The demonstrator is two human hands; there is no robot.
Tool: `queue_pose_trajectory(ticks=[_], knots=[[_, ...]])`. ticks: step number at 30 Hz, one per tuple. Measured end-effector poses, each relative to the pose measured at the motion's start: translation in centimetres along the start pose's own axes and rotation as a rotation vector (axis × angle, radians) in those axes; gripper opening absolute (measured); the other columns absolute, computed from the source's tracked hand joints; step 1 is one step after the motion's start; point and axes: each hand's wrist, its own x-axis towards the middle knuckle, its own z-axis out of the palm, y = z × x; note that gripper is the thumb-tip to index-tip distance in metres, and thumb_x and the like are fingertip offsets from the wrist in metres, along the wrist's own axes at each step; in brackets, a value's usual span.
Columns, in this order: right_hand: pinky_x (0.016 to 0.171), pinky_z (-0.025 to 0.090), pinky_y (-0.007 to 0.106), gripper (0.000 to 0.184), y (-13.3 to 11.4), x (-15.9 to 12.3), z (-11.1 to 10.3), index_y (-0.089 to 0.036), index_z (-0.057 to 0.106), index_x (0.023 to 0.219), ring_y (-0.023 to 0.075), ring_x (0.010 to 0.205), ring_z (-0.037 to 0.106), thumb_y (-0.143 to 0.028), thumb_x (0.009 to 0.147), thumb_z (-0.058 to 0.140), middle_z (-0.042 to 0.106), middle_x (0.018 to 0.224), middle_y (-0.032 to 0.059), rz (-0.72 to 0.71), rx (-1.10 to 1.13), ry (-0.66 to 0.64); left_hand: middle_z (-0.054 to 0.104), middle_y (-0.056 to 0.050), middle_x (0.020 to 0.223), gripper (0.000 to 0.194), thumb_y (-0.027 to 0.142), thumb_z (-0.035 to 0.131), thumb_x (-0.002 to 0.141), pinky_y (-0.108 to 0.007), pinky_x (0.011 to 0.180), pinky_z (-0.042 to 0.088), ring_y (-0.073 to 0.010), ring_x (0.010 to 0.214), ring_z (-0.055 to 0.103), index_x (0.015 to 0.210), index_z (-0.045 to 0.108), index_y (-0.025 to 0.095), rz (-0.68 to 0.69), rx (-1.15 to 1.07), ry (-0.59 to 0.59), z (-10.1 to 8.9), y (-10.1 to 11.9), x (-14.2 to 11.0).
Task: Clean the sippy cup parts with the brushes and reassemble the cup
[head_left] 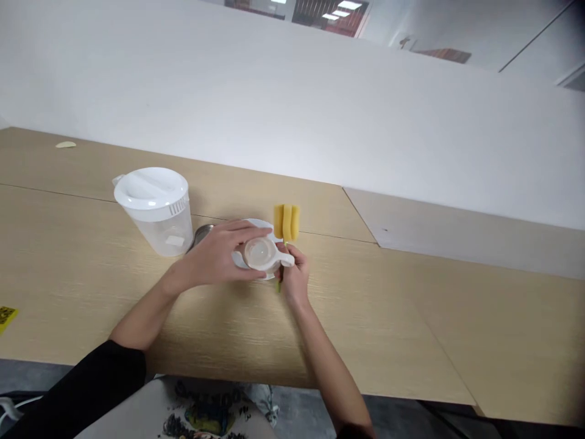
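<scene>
My left hand (214, 256) is wrapped round a small clear plastic cup (260, 253) with a white handle, held above the wooden table (388, 317). My right hand (295, 274) grips the thin green handle of a yellow sponge brush (286, 221), whose sponge head stands upright just beyond the cup. Part of a white round plate or lid (260, 224) shows behind my left hand's fingers. A clear plastic pitcher (155, 210) with a white lid stands to the left of my hands.
A grey metallic object (201, 233) peeks out between the pitcher and my left hand. A white partition wall (292, 110) runs along the table's far edge. A yellow sticker (7, 316) lies at the left edge, a pale scrap (65, 144) at the far left.
</scene>
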Motion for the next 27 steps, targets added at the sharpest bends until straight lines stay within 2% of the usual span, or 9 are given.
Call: queue_pose_trajectory(ticks=[3, 7, 10, 14, 17, 19, 23, 24, 27], knots=[[0.031, 0.017, 0.019, 0.023, -1.0, 0.6, 2.4, -0.02, 0.055, 0.068, 0.0045, 0.033, 0.025, -0.042, 0.07, 0.061, 0.035, 0.045, -0.0107, 0.069, 0.159, 0.023, 0.067, -0.006, 0.11, 0.064, 0.047, 0.078, 0.065, -0.034, 0.089, 0.05, -0.0219, 0.099, 0.062, 0.121, 0.06, 0.022, -0.051, -0.105, 0.171, 0.3, -0.3, 0.6], [0.032, 0.016, 0.017, 0.015, -2.0, 1.8, 4.8, -0.021, 0.05, 0.068, 0.0035, 0.033, 0.025, -0.032, 0.059, 0.057, 0.035, 0.043, -0.012, 0.092, 0.263, 0.07, 0.066, -0.009, 0.116, 0.068, 0.045, 0.081, 0.061, -0.034, 0.091, 0.05, -0.0235, 0.104, 0.062, 0.12, 0.06, 0.019, -0.088, -0.333, 0.366, 1.6, -1.3, 1.1], [0.032, 0.016, 0.017, 0.014, -2.4, 2.6, 5.8, -0.022, 0.045, 0.064, 0.0029, 0.033, 0.024, -0.029, 0.058, 0.055, 0.033, 0.042, -0.0125, 0.107, 0.3, 0.031, 0.065, -0.01, 0.119, 0.068, 0.041, 0.082, 0.063, -0.032, 0.09, 0.052, -0.0236, 0.106, 0.062, 0.122, 0.058, 0.017, -0.1, -0.453, 0.428, 2.1, -2.2, 1.2], [0.033, 0.017, 0.017, 0.017, -2.4, 3.2, 6.1, -0.021, 0.041, 0.06, 0.0029, 0.033, 0.025, -0.03, 0.061, 0.056, 0.033, 0.042, -0.0118, 0.097, 0.282, -0.03, 0.064, -0.011, 0.122, 0.064, 0.038, 0.08, 0.066, -0.031, 0.089, 0.053, -0.0232, 0.108, 0.062, 0.122, 0.057, 0.017, -0.084, -0.519, 0.455, 2.0, -3.0, 1.1], [0.033, 0.018, 0.018, 0.025, -2.7, 3.7, 5.7, -0.021, 0.039, 0.056, 0.0042, 0.034, 0.027, -0.036, 0.069, 0.054, 0.031, 0.041, -0.0104, 0.101, 0.235, -0.066, 0.064, -0.011, 0.121, 0.066, 0.04, 0.08, 0.066, -0.031, 0.09, 0.053, -0.0234, 0.107, 0.063, 0.123, 0.057, 0.017, -0.115, -0.462, 0.467, 1.9, -3.1, 0.9], [0.034, 0.018, 0.019, 0.026, -3.2, 4.1, 5.0, -0.02, 0.045, 0.058, 0.0047, 0.036, 0.03, -0.04, 0.074, 0.052, 0.035, 0.044, -0.009, 0.086, 0.184, -0.053, 0.065, -0.01, 0.121, 0.067, 0.044, 0.079, 0.066, -0.032, 0.09, 0.053, -0.0235, 0.106, 0.063, 0.124, 0.056, 0.018, -0.15, -0.362, 0.482, 1.7, -3.0, 0.9], [0.037, 0.026, 0.018, 0.022, -5.5, 4.1, 2.3, -0.019, 0.063, 0.088, 0.0034, 0.042, 0.036, -0.038, 0.079, 0.056, 0.047, 0.065, -0.006, -0.109, 0.028, -0.018, 0.067, -0.008, 0.117, 0.065, 0.049, 0.076, 0.068, -0.034, 0.092, 0.052, -0.0232, 0.104, 0.064, 0.122, 0.058, 0.019, -0.172, -0.053, 0.555, 1.5, -3.0, 0.7], [0.039, 0.028, 0.018, 0.023, -6.3, 3.8, 1.4, -0.02, 0.065, 0.093, 0.0033, 0.043, 0.038, -0.038, 0.081, 0.057, 0.049, 0.068, -0.0053, -0.166, -0.024, -0.04, 0.067, -0.007, 0.117, 0.062, 0.049, 0.075, 0.07, -0.034, 0.093, 0.052, -0.0229, 0.104, 0.064, 0.122, 0.058, 0.019, -0.159, 0.032, 0.57, 1.4, -3.1, 0.6], [0.037, 0.03, 0.02, 0.034, -8.8, 2.1, -1.2, -0.021, 0.064, 0.111, 0.0057, 0.041, 0.041, -0.043, 0.088, 0.051, 0.054, 0.067, -0.0036, -0.225, -0.271, -0.263, 0.066, -0.007, 0.119, 0.055, 0.049, 0.069, 0.077, -0.034, 0.092, 0.052, -0.0218, 0.102, 0.065, 0.123, 0.057, 0.021, -0.125, 0.248, 0.582, 1.2, -3.4, 0.4]])
